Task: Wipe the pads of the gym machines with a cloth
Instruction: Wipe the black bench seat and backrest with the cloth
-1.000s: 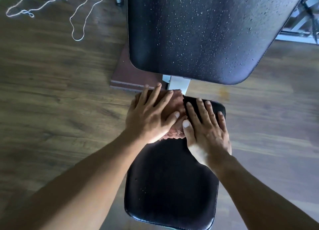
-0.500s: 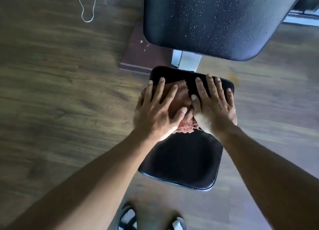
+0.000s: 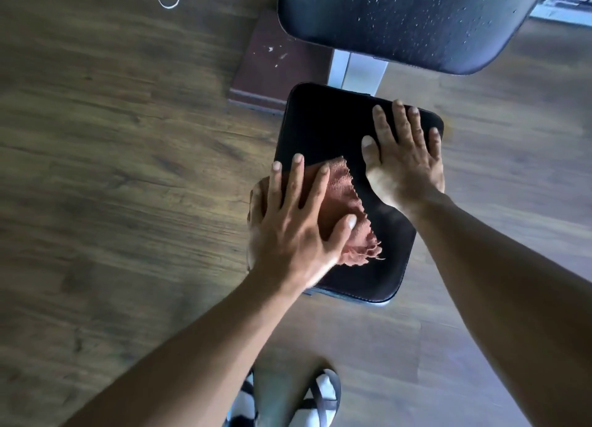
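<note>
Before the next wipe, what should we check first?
1. Left hand flat on the frayed pink cloth: ok.
2. Cloth lying on the small black padded seat: ok.
3. Right hand steadying the seat, off the cloth: ok.
4. Seat fully wiped dry: cannot tell.
5. Big black back pad wiped: not ok, droplets all over it.
6. Sandalled feet clear of the seat: ok.

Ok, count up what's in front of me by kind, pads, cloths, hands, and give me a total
Pads: 2, the seat pad and the droplet-covered back pad
Cloths: 1, the pink cloth
Hands: 2, left hand on the cloth, right hand flat on the seat pad
Total: 5
</note>
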Available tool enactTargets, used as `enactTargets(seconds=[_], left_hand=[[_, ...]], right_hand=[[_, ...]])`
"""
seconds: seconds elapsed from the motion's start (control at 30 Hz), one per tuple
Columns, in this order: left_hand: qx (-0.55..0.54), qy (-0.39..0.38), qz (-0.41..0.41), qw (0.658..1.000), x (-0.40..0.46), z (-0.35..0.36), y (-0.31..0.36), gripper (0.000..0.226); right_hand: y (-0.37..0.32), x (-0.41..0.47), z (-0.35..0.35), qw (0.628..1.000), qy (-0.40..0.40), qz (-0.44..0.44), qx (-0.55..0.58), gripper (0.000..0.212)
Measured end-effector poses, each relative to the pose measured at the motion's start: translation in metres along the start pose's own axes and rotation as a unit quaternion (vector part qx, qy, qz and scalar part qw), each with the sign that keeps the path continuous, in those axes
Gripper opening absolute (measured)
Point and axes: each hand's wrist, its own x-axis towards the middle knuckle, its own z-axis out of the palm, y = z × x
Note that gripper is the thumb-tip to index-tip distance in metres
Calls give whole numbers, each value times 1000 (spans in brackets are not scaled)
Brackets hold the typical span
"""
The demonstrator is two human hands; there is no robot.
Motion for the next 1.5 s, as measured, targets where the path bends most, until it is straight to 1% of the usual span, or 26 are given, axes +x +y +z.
enactTargets(seconds=[0.1,0.2,0.23,0.33,0.4,0.47,0.5,0.53,0.57,0.6,0.63,0.67,0.7,0.73,0.77,0.8,0.87,1.0,1.13,1.27,1.43,1.5], left_hand=[[19,-14,4,1000,-40,0,16,80],[15,-20,10,1000,-39,-2,18,79],[16,-28,22,999,-29,-3,20,80],[3,-52,64,997,14,-6,38,81],[-14,-69,99,993,51,-5,56,78],[-74,-118,139,980,88,-6,72,75],[-139,-129,143,971,101,-8,75,72],[-231,-111,132,958,107,-13,72,65],[-317,-60,106,940,108,-17,62,55],[-363,15,75,929,104,-18,47,48],[-362,89,51,927,99,-15,28,43],[-327,132,49,935,94,-10,9,41],[-272,136,64,950,89,-5,-8,42],[-206,120,86,967,84,0,-19,47],[-152,100,107,977,82,7,-25,51],[-123,89,116,982,81,11,-27,53],[-117,90,114,983,82,14,-27,52],[-112,99,112,982,80,16,-30,50],[-90,92,103,986,80,15,-25,52],[-78,113,87,987,79,13,-23,54],[-73,121,72,987,76,9,-23,58],[-70,120,75,987,77,9,-22,59]], right_hand=[[2,1,-2,1000,1,0,6,59],[2,-1,-1,1000,8,-10,25,58],[3,1,-2,999,8,-11,46,56],[6,8,-11,988,5,-2,154,49],[4,10,-23,974,15,-1,228,55],[-1,3,-33,951,75,43,297,63],[-4,-4,-35,939,119,75,315,63],[-8,-12,-36,929,162,95,318,64],[-14,-22,-36,928,189,94,306,68],[-21,-32,-35,935,189,79,289,71],[-26,-41,-28,949,161,58,264,72],[-30,-48,-19,970,115,38,213,72],[-31,-53,-9,987,67,20,144,71],[-32,-57,0,996,30,4,81,70],[-31,-61,7,999,11,-2,41,70],[-29,-65,10,1000,4,1,25,69],[-28,-73,13,1000,-1,7,27,67],[-27,-100,14,1000,-3,-16,19,63],[-17,-56,2,1000,-23,-3,7,63],[-26,-17,-3,999,-36,26,12,63],[-33,-22,-3,998,-54,-24,2,62],[-32,-15,-4,998,-45,-36,3,62]])
